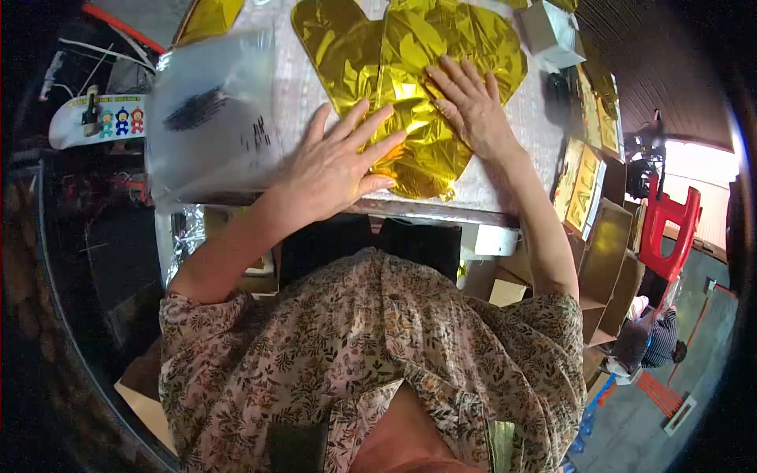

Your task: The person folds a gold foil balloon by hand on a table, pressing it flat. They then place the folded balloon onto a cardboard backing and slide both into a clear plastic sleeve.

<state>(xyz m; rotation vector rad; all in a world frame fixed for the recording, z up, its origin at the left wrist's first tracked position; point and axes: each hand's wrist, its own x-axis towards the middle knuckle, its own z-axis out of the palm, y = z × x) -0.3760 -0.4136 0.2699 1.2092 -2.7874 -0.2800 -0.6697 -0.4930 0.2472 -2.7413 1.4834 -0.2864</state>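
Note:
A shiny gold foil balloon (pixel 347 55), flat and creased, lies on the table (pixel 292 87) in front of me. My left hand (pixel 331 162) rests with spread fingers on its lower left part, the fingertips on the foil. On its right side, my right hand (pixel 477 110) lies flat with the fingers a little apart, touching the foil. Neither hand grips anything. Left of my left hand is a clear plastic bag (pixel 213 118) with dark printed marks.
A white box (pixel 552 35) stands at the table's back right. Printed cardboard (pixel 583 189) lines the right edge, with open cardboard boxes (pixel 607 260) below. Farther right are a red plastic chair (pixel 669 229) and another person (pixel 662 339). A white board with cartoon figures (pixel 98 121) sits at left.

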